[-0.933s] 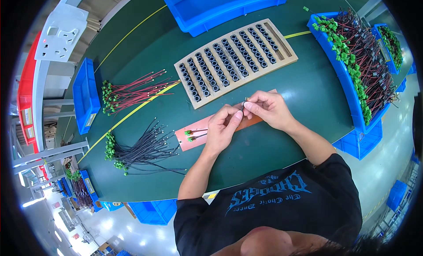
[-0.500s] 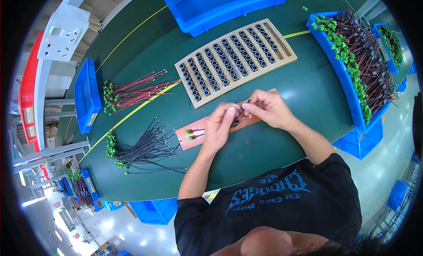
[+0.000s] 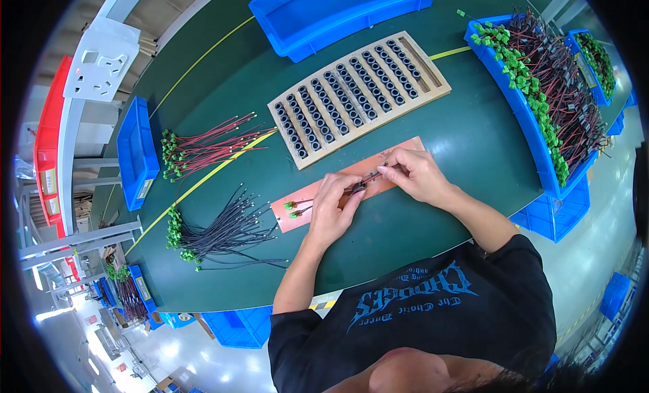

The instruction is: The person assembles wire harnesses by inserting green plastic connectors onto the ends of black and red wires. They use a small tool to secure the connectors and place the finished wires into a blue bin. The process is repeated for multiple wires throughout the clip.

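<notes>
My left hand [image 3: 333,205] is closed around two thin wires, a red one and a black one, over a long copper-coloured board [image 3: 399,150]. Their green connectors [image 3: 291,206] stick out on the left side of that hand, above the board's left end. My right hand [image 3: 420,178] pinches the wires' other end between thumb and fingers. Between the two hands a short stretch of the wires [image 3: 369,179] shows, with a small dark part on it. Exactly what sits under the right fingertips is hidden.
Left lie bundles of red wires [image 3: 216,144] and black wires [image 3: 233,224] with green connectors. A wooden rack [image 3: 296,156] with rows of black rings stands beyond the board. Blue bins [image 3: 338,38] stand far and left; another blue bin [image 3: 497,89] at right is full of wired parts.
My right hand has lowered toward the board, its fingers now pointing along the wires. My left hand has shifted slightly down, showing more of the wires between the hands.
</notes>
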Demonstrator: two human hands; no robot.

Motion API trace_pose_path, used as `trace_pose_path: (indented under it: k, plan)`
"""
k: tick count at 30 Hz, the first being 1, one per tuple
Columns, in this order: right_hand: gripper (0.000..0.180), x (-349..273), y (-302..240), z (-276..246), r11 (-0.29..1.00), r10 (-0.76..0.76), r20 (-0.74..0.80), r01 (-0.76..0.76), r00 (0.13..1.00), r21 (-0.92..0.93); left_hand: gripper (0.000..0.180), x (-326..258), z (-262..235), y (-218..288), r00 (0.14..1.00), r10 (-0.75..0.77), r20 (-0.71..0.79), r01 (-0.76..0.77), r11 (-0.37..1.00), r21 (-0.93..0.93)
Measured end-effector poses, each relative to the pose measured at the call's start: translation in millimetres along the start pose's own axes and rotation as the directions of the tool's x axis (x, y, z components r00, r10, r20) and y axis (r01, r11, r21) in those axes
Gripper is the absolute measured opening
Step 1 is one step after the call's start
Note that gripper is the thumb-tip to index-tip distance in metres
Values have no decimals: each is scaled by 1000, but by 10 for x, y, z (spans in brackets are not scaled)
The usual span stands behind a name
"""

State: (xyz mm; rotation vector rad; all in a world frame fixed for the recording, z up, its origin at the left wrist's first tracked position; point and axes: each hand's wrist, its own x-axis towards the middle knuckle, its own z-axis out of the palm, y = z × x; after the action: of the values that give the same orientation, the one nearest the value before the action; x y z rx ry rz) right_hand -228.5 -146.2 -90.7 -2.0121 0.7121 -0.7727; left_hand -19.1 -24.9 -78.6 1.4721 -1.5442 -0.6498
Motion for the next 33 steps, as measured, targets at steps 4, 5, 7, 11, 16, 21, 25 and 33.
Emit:
trace_pose_path:
  k: [4, 5, 7, 11, 16, 21, 25, 33]
  plan:
    - [18, 30, 78, 23, 960, -204, -62, 187, 977, -208, 34, 8, -47, -39, 989, 134, 55, -139, 985, 103]
    - [18, 42, 80, 24, 952, -217, -66, 197, 974, -233, 34, 1, -46, -48, 992, 118, 52, -123, 988, 98]
    - [19, 50, 65, 1, 967, -168, -53, 154, 984, -205, 34, -12, -43, -60, 995, 86, 48, -90, 992, 89]
    - [20, 47, 76, -33, 967, -144, -38, 133, 989, -217, 31, 26, -59, 29, 997, 45, 65, -51, 995, 83]
    - [21, 49, 73, -58, 979, -113, -58, 101, 992, -176, 25, 13, -88, -16, 994, 58, 91, -68, 991, 112]
    - [24, 29, 100, -98, 987, -67, -87, 53, 994, -152, 22, -4, -86, -36, 993, 85, 80, -90, 994, 60]
    - [24, 23, 126, -119, 989, -57, -96, 44, 994, -141, 23, 1, -77, -34, 993, 87, 74, -91, 994, 66]
    - [23, -6, 169, -221, 968, -141, -50, 127, 989, -218, 27, 56, -62, 22, 998, 65, 18, -68, 970, 234]
